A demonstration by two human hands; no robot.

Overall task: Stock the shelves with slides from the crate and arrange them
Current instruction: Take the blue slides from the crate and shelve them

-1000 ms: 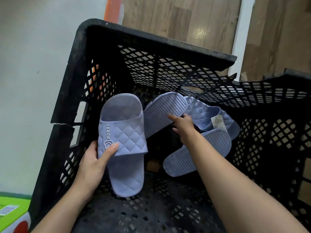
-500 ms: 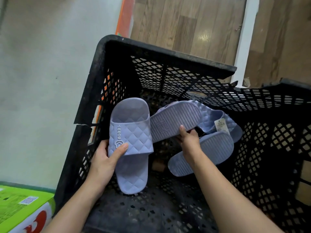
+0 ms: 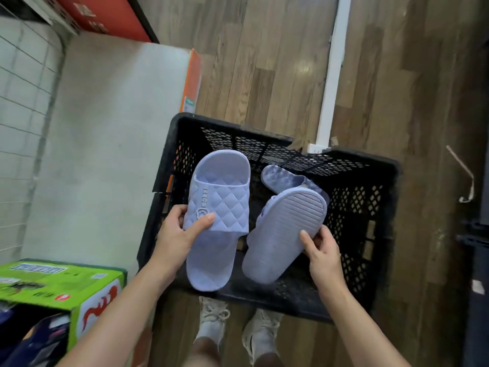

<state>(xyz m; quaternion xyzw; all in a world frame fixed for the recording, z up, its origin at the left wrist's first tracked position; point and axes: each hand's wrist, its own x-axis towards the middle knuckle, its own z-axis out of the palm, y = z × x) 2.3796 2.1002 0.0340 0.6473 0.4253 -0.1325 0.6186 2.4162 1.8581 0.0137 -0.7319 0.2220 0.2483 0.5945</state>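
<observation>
A black mesh crate (image 3: 375, 181) stands on the wood floor in front of my feet. My left hand (image 3: 180, 234) grips a lilac quilted slide (image 3: 219, 207) by its strap, top side up, above the crate's left half. My right hand (image 3: 321, 247) holds a second lilac slide (image 3: 285, 231) by its edge, ribbed sole facing me, over the crate's middle. Another lilac slide (image 3: 280, 178) lies inside the crate behind them, partly hidden by the one in my right hand.
A pale shelf board with an orange edge (image 3: 193, 75) runs along the left. A green printed carton (image 3: 60, 282) sits at the lower left. A white strip (image 3: 330, 75) crosses the floor behind the crate. Dark objects (image 3: 476, 234) stand at the right edge.
Both hands have lifted their slides up out of the crate. The right hand now holds one slide sole-up, apart from those it was touching. The view has pulled back and upward.
</observation>
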